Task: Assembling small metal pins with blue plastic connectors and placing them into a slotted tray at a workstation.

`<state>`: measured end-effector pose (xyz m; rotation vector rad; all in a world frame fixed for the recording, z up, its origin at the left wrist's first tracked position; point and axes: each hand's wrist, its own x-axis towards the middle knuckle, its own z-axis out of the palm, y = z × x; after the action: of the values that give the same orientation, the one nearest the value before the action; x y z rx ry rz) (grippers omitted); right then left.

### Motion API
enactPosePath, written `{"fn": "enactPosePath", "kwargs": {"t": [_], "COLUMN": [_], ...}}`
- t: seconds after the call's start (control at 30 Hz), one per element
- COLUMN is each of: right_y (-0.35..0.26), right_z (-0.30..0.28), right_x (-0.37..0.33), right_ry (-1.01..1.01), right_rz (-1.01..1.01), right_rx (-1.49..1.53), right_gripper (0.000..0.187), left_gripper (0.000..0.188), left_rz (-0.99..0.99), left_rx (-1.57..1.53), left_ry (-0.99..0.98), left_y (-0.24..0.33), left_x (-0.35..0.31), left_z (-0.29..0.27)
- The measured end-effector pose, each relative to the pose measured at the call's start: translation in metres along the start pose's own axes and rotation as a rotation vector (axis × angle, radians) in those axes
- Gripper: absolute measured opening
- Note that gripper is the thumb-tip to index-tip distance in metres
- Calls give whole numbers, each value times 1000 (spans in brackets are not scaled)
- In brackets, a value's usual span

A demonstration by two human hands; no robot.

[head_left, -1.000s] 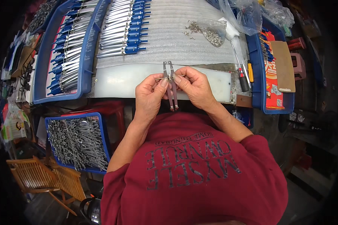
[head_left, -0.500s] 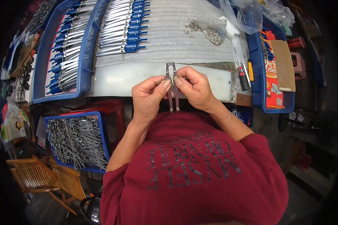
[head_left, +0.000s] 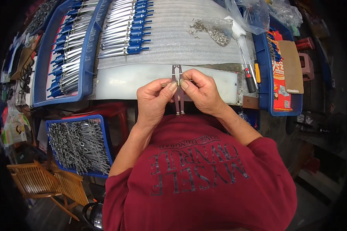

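Between my hands is a bow compass with two long, flat, shiny legs. They join at the far end and point toward my shirt, nearly side by side. A thin rod crosses the legs about midway. My left hand is closed, pinching the middle of the compass and the rod with thumb and fingers. From the other side my right hand pinches the same spot, its thumb tip close to the left thumb. The small part between the thumb tips is mostly hidden by my fingers.
Blue-and-silver compasses lie in a row on white foam; more fill the blue tray at left. Small screws, screwdrivers and another blue tray are at right. A bin of metal parts stands lower left.
Both hands and the compass have shifted very slightly to the right. The grip looks the same.
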<state>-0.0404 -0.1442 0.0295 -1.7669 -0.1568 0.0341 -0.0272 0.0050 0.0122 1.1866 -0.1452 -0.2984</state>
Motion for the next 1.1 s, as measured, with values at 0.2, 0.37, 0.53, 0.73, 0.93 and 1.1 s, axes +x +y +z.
{"fn": "enactPosePath", "kwargs": {"t": [0.2,0.37,0.53,0.73,0.93,1.1], "right_y": [5,5,7,4,3,6], "right_z": [-4,-5,-5,-6,-8,-8], "right_x": [4,3,3,2,1,3], "right_ry": [11,-12,-37,-56,-72,-58], "right_rz": [4,70,50,25,42,77], "right_rx": [-23,-42,-51,-65,-54,6], "right_gripper": [12,12,13,13,13,14], "left_gripper": [18,17,14,13,12,12], "left_rz": [-57,-47,-2,24,-13,-71], "left_rx": [-18,-28,-5,106,138,124], "left_ry": [4,21,9,2,-46,-28], "left_y": [4,3,3,2,0,2], "left_x": [2,3,3,3,6,7], "left_z": [2,3,1,-1,-5,-2]}}
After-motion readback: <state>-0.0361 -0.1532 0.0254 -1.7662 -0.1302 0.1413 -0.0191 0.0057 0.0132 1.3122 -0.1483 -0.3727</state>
